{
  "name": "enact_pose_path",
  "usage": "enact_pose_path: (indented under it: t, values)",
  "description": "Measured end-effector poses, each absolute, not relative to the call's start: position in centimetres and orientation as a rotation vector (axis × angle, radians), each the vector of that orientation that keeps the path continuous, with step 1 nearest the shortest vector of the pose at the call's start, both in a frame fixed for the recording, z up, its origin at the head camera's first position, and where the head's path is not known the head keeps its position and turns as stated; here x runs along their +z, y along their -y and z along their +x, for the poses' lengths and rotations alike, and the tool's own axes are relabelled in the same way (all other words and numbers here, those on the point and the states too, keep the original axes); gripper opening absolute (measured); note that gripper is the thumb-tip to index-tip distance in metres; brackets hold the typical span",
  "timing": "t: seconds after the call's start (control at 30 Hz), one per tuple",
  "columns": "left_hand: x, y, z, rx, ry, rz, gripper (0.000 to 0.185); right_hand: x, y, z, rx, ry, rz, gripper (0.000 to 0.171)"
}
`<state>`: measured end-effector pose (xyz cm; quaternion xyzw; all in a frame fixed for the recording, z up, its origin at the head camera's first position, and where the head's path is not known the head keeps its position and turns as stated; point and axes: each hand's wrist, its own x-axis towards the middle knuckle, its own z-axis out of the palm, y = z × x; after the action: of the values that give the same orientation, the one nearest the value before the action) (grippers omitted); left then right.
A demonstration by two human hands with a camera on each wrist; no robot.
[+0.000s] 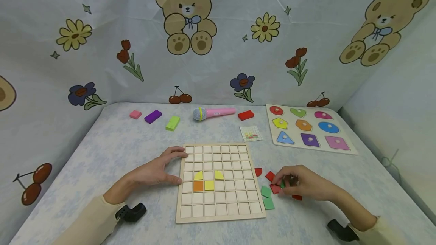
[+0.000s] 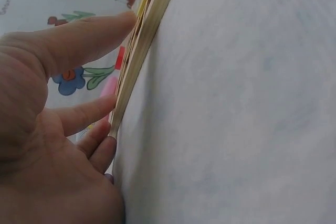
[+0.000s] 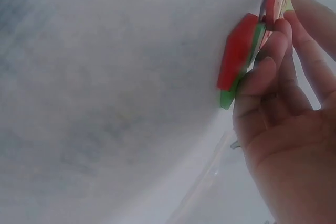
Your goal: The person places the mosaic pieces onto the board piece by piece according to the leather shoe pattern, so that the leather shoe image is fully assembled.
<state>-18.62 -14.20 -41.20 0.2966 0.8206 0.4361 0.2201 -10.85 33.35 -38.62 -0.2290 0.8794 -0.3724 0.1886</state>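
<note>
A wooden grid board (image 1: 221, 214) lies flat in the middle of the table, seen edge-on in the left wrist view (image 2: 152, 19). In it sit an orange tile (image 1: 198, 186) and three yellow tiles (image 1: 209, 185). My left hand (image 1: 178, 166) rests open against the board's left edge, thumb and fingers touching the rim (image 2: 116, 66). Right of the board, my right hand (image 1: 280, 185) pinches a red tile (image 1: 274, 189). In the right wrist view, that hand's (image 3: 283, 24) curled fingertips (image 3: 262, 69) hold the red tile (image 3: 236, 56) over a green tile (image 3: 228, 98).
Loose green tiles (image 1: 266, 191) and red tiles (image 1: 270, 175) lie beside the board's right edge. Behind it are a pattern card (image 1: 251, 133), a pink toy microphone (image 1: 214, 113), a shape puzzle (image 1: 272, 127), and pink (image 1: 135, 114), purple (image 1: 153, 116), green (image 1: 172, 123) and red (image 1: 246, 115) blocks.
</note>
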Motion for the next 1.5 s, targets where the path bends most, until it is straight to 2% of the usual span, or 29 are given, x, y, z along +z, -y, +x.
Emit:
enact_pose_path:
  t: [0.5, 1.23, 1.5]
  values:
    - [-41.2, 14.2, -18.7, 1.200, -2.269, 0.808, 0.078, -39.0, -31.2, -11.1, -1.029, -2.515, -0.704, 0.030]
    - [-40.8, 14.1, -18.5, 1.196, -2.275, 0.789, 0.080, -38.3, -30.5, -11.5, -0.830, -2.605, -0.740, 0.020]
    - [-40.9, 14.1, -18.5, 1.195, -2.275, 0.771, 0.079, -36.8, -26.2, -12.4, -0.809, -2.678, -0.747, 0.020]
